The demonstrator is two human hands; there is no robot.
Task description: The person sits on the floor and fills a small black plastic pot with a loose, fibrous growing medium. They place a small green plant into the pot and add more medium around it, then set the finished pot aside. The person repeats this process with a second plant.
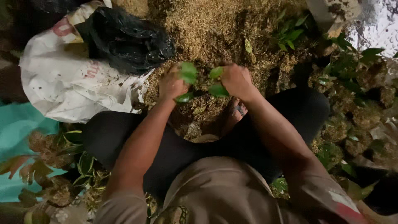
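Note:
A small green-leaved seedling stands between my two hands, low over a heap of brown husk and soil. My left hand is curled against its left side, next to a broad leaf. My right hand is closed against its right side, fingers bent down into the mix. The stem and root part are hidden behind my fingers and the leaves. I sit with my legs in dark trousers spread around the spot, and a bare foot shows just below the plant.
A white sack with a black plastic bag on it lies at upper left. Several potted seedlings in soil balls stand at right and lower left. A teal sheet lies at the left edge.

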